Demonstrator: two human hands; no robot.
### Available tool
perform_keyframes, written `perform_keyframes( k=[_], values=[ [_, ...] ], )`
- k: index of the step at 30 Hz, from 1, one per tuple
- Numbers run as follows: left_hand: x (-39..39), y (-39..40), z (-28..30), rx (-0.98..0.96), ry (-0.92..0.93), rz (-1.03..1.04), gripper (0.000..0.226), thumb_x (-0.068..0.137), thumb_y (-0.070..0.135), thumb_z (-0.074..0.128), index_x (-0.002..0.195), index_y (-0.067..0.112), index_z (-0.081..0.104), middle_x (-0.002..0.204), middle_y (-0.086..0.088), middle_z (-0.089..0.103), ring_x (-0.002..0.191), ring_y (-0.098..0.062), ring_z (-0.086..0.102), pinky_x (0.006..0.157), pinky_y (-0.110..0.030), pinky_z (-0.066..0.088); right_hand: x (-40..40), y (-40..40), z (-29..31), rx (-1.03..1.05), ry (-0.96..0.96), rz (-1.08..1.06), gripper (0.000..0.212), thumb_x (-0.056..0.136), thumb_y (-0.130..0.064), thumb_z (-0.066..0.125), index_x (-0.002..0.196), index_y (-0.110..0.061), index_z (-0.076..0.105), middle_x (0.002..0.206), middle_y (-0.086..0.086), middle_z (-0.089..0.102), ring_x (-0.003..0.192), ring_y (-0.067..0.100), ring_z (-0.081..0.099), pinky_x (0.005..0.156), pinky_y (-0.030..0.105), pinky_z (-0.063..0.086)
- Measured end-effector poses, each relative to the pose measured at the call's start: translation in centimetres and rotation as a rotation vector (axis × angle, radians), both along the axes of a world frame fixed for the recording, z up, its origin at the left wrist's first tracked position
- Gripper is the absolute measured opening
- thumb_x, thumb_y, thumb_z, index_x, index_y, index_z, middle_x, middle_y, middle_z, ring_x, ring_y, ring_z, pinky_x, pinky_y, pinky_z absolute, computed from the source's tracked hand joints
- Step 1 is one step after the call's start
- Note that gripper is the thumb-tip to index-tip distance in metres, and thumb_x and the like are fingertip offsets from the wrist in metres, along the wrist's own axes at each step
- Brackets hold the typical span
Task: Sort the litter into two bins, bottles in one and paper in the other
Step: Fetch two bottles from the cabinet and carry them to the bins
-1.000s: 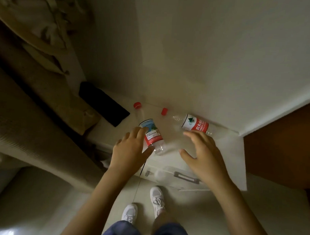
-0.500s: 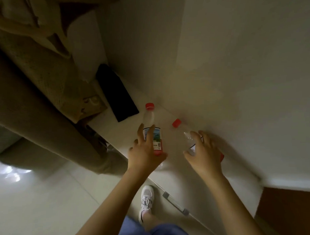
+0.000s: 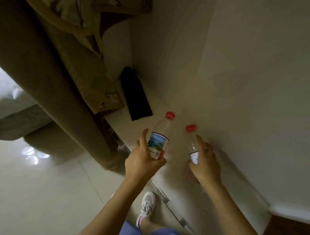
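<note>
Two clear plastic bottles with red caps are above a white cabinet top (image 3: 177,172). My left hand (image 3: 142,161) is closed around the left bottle (image 3: 159,135), which has a blue and white label and points its cap away from me. My right hand (image 3: 204,163) grips the right bottle (image 3: 192,145) near its white label, close to the wall. No bins or paper are in view.
A black flat object (image 3: 135,97) lies on the cabinet top beyond the bottles. A beige sofa arm (image 3: 52,75) with a cushion stands to the left. The white wall (image 3: 239,85) runs along the right. Glossy floor tiles (image 3: 42,192) and my white shoe (image 3: 146,206) are below.
Both hands have closed on the bottles and lifted them from lying on the cabinet top. The view has swung left and tilted.
</note>
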State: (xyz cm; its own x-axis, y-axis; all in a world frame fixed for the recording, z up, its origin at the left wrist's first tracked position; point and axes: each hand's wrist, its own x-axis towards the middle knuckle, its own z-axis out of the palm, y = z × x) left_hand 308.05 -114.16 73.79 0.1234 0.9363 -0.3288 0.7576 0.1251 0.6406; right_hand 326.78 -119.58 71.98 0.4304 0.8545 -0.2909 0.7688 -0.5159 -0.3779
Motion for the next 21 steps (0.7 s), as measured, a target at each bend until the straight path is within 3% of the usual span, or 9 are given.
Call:
perform_keyframes(
  k=[6, 12, 21],
  values=[
    [-2.5, -1.5, 2.4, 0.101, -0.04, 0.041, 0.089, 0.076, 0.053, 0.07, 0.145, 0.042, 0.016, 0.137, 0.004, 0.05, 0.095, -0.01, 0.065, 0.067, -0.025, 0.059, -3.0, -0.4, 1.9, 0.077, 0.065, 0.108, 0.091, 0.076, -0.025, 0.073, 0.142, -0.045, 0.014, 0.14, -0.003, 0.038, 0.112, 0.023, 0.054, 0.074, 0.034, 0.052],
    [-7.7, -3.7, 6.3, 0.219, -0.205, 0.102, 0.081, 0.085, 0.044, 0.062, 0.138, 0.064, 0.005, 0.137, 0.005, 0.046, 0.092, -0.009, 0.061, 0.069, -0.027, 0.06, -8.1, -0.2, 6.1, 0.248, 0.149, 0.15, 0.087, 0.076, -0.032, 0.076, 0.142, -0.039, 0.021, 0.139, -0.004, 0.042, 0.105, 0.017, 0.056, 0.06, 0.015, 0.035],
    [-20.5, -9.8, 11.7, 0.472, -0.316, 0.244, 0.08, 0.082, 0.043, 0.063, 0.134, 0.07, 0.009, 0.124, 0.019, 0.049, 0.087, -0.003, 0.064, 0.065, -0.025, 0.06, -21.5, -1.5, 12.1, 0.442, 0.29, 0.329, 0.087, 0.072, -0.042, 0.076, 0.142, -0.036, 0.024, 0.142, -0.008, 0.043, 0.12, 0.015, 0.049, 0.071, 0.012, 0.038]
  ],
)
